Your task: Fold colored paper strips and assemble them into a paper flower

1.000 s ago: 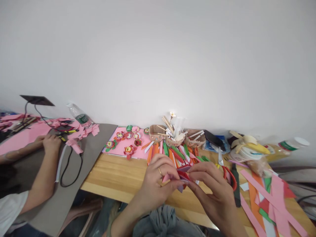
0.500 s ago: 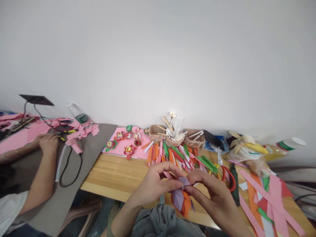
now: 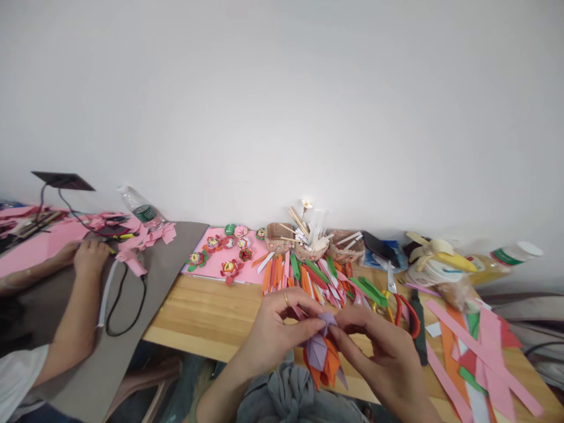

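Note:
A folded paper flower [image 3: 318,351] in purple and orange hangs between my hands, over the table's front edge. My left hand [image 3: 282,326] pinches its purple upper part between thumb and fingers. From the other side my right hand [image 3: 374,338] grips the same purple paper with thumb and forefinger. The fingers partly hide the top of the flower. Just beyond my hands lies a pile of folded paper strips [image 3: 277,271] in orange, white, pink, green and red.
Finished paper flowers [image 3: 229,268] sit on a pink sheet [image 3: 255,275]. Small baskets [image 3: 279,241] with sticks stand along the wall. Red-handled scissors [image 3: 408,314], a dark green tube [image 3: 418,329] and loose paper strips [image 3: 489,352] lie right. A co-worker's hands [image 3: 88,255] work at left.
Both hands keep their pinch on the paper flower, which has tilted slightly. My right fingertips have shifted a little on the purple paper. The view has moved slightly.

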`<state>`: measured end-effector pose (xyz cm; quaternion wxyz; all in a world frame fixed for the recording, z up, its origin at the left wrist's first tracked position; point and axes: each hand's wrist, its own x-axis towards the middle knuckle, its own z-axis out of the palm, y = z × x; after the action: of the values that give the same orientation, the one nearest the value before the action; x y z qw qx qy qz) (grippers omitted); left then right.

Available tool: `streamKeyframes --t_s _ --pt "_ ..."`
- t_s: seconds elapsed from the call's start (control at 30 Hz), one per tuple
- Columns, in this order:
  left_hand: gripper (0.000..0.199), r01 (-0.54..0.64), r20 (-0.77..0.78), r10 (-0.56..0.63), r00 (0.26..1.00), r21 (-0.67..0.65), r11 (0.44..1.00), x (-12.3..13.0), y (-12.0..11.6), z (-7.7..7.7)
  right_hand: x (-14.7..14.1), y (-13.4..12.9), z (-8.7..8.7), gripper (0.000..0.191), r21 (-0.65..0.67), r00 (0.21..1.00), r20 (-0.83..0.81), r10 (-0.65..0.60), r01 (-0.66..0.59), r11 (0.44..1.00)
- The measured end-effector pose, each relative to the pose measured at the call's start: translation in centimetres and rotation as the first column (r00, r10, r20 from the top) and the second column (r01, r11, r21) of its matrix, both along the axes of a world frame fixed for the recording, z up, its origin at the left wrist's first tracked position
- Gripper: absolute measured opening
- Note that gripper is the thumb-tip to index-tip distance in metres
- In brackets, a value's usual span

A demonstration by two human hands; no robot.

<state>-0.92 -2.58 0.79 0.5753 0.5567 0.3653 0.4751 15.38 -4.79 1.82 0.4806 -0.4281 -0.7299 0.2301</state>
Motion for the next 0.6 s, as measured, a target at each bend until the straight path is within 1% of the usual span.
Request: streamKeyframes --t_s 0.13,0.23,0.3,0.33,0.5,0.6 --pt "0.006 -0.023 -0.039 0.030 0.999 0.157 0.987 0.16 0.07 0.29 0.00 -0.10 -0.23 0.017 0.112 0.999 0.046 -0.030 0.025 0.993" --pt "0.012 -0.065 -0.074 0.091 0.993 0.298 0.952 0.25 0.09 0.43 -0.05 -0.18 -0.35 0.018 0.160 0.996 0.073 -0.060 0.047 0.986" --pt "0.015 -0.084 -0.101 0.127 0.987 0.354 0.932 0.26 0.07 0.46 -0.07 -0.18 -0.31 0.018 0.178 0.994 0.080 -0.075 0.060 0.982" --pt "0.015 -0.083 -0.118 0.133 0.984 0.353 0.932 0.26 0.06 0.47 -0.07 -0.15 -0.25 0.019 0.182 0.993 0.085 -0.079 0.063 0.981" --pt "0.011 -0.053 -0.181 0.102 0.978 0.256 0.965 0.31 0.04 0.40 -0.02 0.04 -0.05 0.016 0.208 0.986 0.137 -0.098 0.068 0.976" --pt "0.010 -0.047 -0.183 0.104 0.978 0.289 0.956 0.39 0.11 0.38 0.07 -0.02 -0.33 0.015 0.244 0.973 0.184 -0.139 0.092 0.965"
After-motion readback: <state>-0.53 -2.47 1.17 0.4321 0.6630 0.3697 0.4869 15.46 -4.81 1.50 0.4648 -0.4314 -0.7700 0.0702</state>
